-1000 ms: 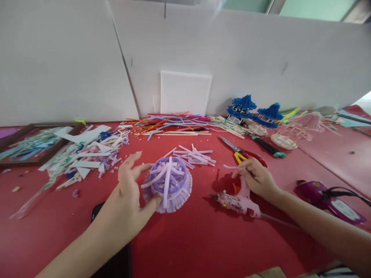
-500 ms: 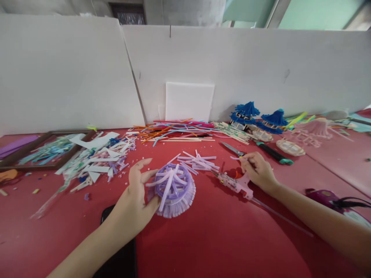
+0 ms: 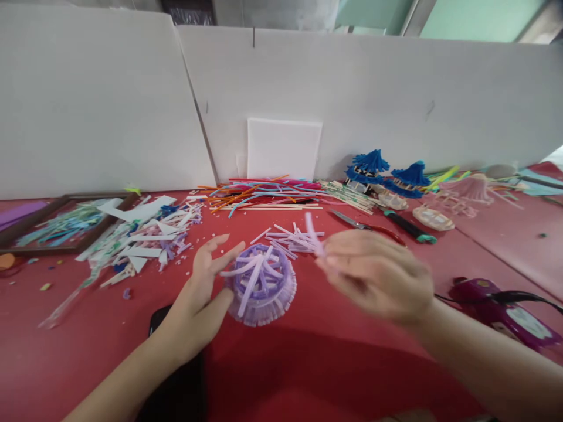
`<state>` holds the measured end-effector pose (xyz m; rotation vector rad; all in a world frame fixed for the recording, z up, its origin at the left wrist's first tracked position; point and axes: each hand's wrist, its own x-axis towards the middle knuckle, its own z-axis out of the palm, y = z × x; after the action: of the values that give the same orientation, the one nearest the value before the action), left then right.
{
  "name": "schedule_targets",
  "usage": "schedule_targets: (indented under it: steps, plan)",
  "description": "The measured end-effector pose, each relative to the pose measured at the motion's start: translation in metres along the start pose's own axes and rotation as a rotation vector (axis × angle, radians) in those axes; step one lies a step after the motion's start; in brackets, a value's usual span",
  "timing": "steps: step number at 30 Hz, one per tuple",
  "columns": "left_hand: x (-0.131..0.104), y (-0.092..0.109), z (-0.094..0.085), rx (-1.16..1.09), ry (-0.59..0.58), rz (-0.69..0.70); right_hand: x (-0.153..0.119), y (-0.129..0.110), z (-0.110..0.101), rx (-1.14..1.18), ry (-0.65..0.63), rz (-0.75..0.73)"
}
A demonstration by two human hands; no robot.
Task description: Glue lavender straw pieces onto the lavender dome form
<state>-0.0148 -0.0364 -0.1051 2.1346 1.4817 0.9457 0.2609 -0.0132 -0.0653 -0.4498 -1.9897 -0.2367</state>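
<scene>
My left hand (image 3: 200, 299) has its thumb and index finger at the left rim of a purple dome-shaped craft piece (image 3: 259, 275), the other fingers apart. Lilac strips cross over the dome's top, and a pale fringe rings its lower edge. To the right, my right hand (image 3: 378, 275), blurred, pinches a short lilac strip (image 3: 312, 231) that points up from the fingertips. Behind the dome lies a loose pile of cut lilac strips (image 3: 292, 239). Scissors with red handles (image 3: 352, 220) lie partly behind my right hand.
Coloured sticks (image 3: 264, 190) lie along the white board (image 3: 373, 88). Blue pagoda-like models (image 3: 368, 167) and a black-and-green cutter (image 3: 409, 227) are at right, near a purple device (image 3: 497, 310) with a cord. Scraps (image 3: 145, 237), a brown frame (image 3: 57, 252) and a black phone-like object (image 3: 176, 381) lie left.
My right hand has moved left toward the dome, carrying the lilac strip. The pink glue gun seen beside it earlier no longer shows. My left hand stays at the dome, its thumb slightly shifted.
</scene>
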Motion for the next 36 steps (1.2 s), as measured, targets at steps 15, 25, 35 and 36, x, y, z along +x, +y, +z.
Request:
schedule_targets:
  steps: [15,25,35,36]
  plan:
    - [0.024,0.052,-0.016,-0.085,0.133,0.031,-0.023,-0.015,0.038,0.103,0.046,-0.114]
    - [0.020,0.053,-0.006,0.200,0.245,0.209,-0.030,-0.014,0.044,0.127,0.070,0.001]
    - [0.011,0.058,-0.004,0.386,0.337,0.331,-0.028,-0.016,0.045,0.092,0.030,0.060]
    - [0.012,0.057,-0.003,0.390,0.333,0.333,-0.028,-0.017,0.045,0.095,0.025,0.059]
